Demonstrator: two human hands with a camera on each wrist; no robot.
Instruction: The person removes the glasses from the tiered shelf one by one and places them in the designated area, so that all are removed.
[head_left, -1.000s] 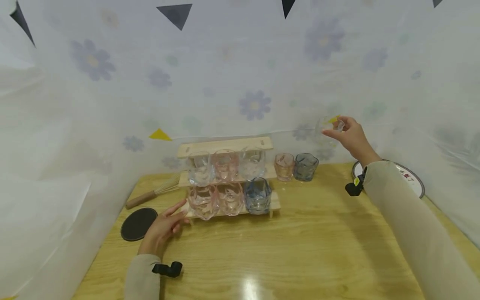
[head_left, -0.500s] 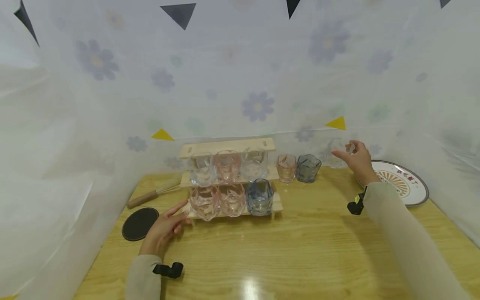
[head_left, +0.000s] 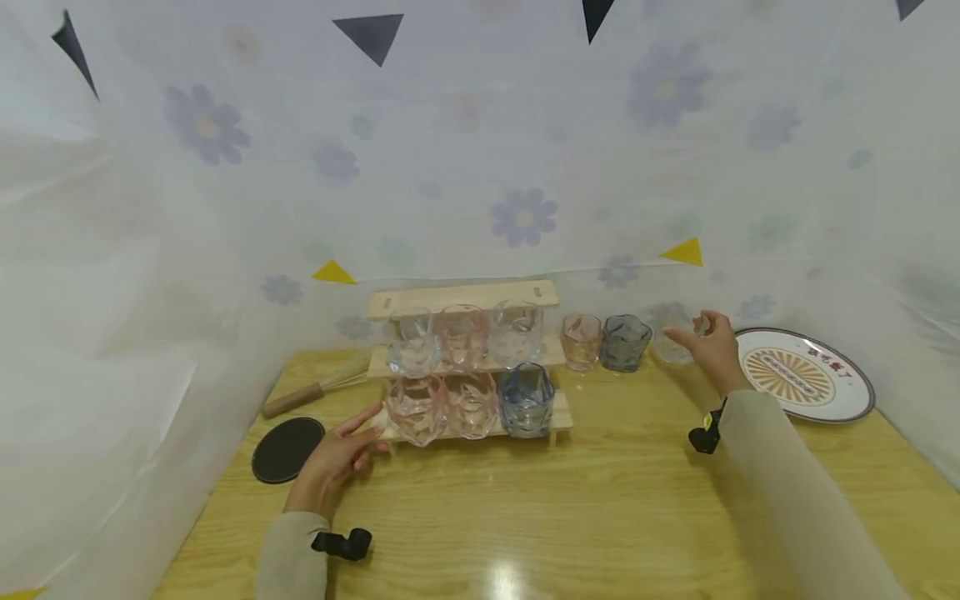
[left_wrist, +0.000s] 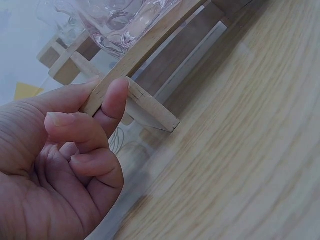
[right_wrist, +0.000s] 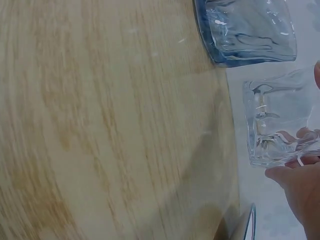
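Note:
My right hand (head_left: 716,350) grips a clear glass (head_left: 672,333) by its rim, just right of a blue-grey glass (head_left: 625,343) and a pink glass (head_left: 581,343) on the table. In the right wrist view the clear glass (right_wrist: 280,120) appears close to the table's back edge. My left hand (head_left: 333,458) pinches the left end of a tiered wooden rack (head_left: 465,298). The left wrist view shows that board (left_wrist: 112,82) between thumb and finger. Clear and pink glasses stand on the middle tier; two pink ones and a blue glass (head_left: 527,402) fill the lower.
A whisk (head_left: 300,398) with a wooden handle and a black round mat (head_left: 288,450) lie left of the rack. At the right back is a white plate (head_left: 787,375) with a fan pattern. A floral sheet (head_left: 450,167) hangs behind the table.
My right hand has lowered the clear glass from in front of the back sheet to beside the blue-grey glass. The plate is now more exposed. My left hand stays at the rack.

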